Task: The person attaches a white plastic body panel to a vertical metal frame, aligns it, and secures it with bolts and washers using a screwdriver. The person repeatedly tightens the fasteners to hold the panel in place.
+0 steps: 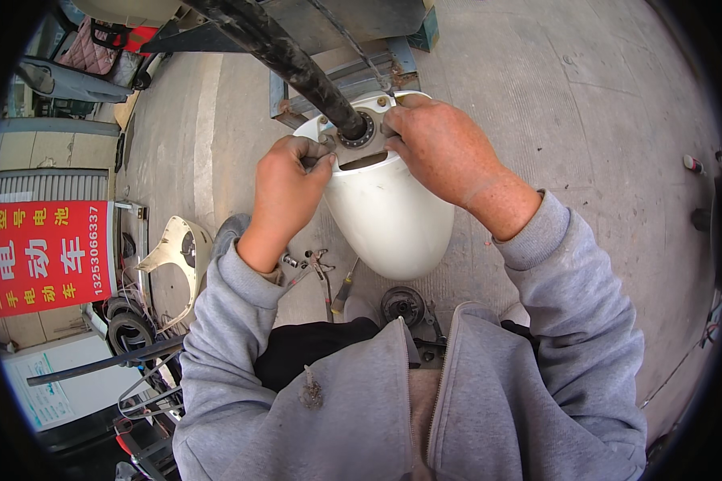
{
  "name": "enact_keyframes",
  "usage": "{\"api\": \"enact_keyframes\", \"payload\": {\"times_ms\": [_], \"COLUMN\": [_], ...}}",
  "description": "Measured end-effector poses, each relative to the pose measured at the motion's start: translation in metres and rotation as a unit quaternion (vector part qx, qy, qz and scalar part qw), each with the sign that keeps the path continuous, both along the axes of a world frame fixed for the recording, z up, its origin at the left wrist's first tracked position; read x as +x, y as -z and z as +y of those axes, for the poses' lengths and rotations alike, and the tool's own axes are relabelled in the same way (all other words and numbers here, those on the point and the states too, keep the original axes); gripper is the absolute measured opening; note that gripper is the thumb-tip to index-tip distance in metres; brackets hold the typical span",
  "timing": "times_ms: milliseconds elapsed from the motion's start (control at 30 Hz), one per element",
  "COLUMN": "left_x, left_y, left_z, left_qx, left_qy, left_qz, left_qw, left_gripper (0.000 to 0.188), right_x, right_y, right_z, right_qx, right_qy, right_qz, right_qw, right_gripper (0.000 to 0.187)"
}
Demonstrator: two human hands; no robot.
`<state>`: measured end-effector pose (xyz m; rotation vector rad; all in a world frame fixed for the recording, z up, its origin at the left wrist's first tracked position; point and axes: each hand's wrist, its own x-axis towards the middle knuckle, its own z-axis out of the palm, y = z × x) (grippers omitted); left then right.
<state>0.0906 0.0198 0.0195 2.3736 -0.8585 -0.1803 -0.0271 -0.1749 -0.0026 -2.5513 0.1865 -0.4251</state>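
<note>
Wearing a grey zip-up sweatshirt (489, 401), the person is filling the lower part of the view, both sleeves reaching up from the lower edge. Just beyond the chest, small tools are lying on the concrete floor (586, 104): a screwdriver (343, 290), pliers (319, 264) and a dark round metal part (402, 305).

Above these, a white plastic fender (387, 210) is hanging rounded-end toward the person, its upper end sitting against the base of a black steering tube (285, 52) that is slanting away to the upper left. A ring-shaped bearing seat (359, 132) is showing where the tube is meeting the fender.

The left hand (287, 192) is closing around the fender's upper left edge, fingers curled and pinching a small metal piece (319, 160) against it; what that piece is cannot be told. The right hand (437, 148) is pressing on the upper right edge of the fender, fingers bent over the rim beside the bearing seat, gripping the fender itself.

Further out on the left, a cream body panel (175, 256) is lying on the floor, with black tyres (128, 329) near it and a red signboard (46, 256) beyond. At the far top left, a parked scooter seat (72, 80) is showing.
</note>
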Motion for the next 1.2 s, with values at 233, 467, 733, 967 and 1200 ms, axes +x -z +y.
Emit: {"api": "enact_keyframes", "payload": {"times_ms": [233,467,733,967,1200], "left_x": [0.0040,0.0027,0.0068,0.0058,0.0028], "left_y": [0.0003,-0.0013,0.0010,-0.0013,-0.0020], "left_z": [0.0027,0.0033,0.0025,0.0049,0.0030], "left_qx": [-0.013,0.002,0.007,-0.020,0.031], "left_qy": [0.018,-0.005,0.019,0.046,0.022], "left_qz": [0.016,0.008,0.016,0.023,-0.014], "left_qw": [1.000,1.000,1.000,0.998,0.999], "left_gripper": [0.017,0.021,0.017,0.016,0.017], "right_x": [0.0005,0.0000,0.0006,0.0002,0.0003], "right_y": [0.0011,0.0013,0.0012,0.0009,0.0014], "right_z": [-0.0005,-0.0013,-0.0011,-0.0013,-0.0022], "right_qx": [0.002,0.007,0.008,0.005,0.020], "right_qy": [-0.001,-0.003,-0.004,-0.004,-0.008], "right_qz": [0.000,-0.012,0.000,0.005,-0.007], "right_qw": [1.000,1.000,1.000,1.000,1.000], "right_gripper": [0.014,0.015,0.016,0.016,0.016]}}
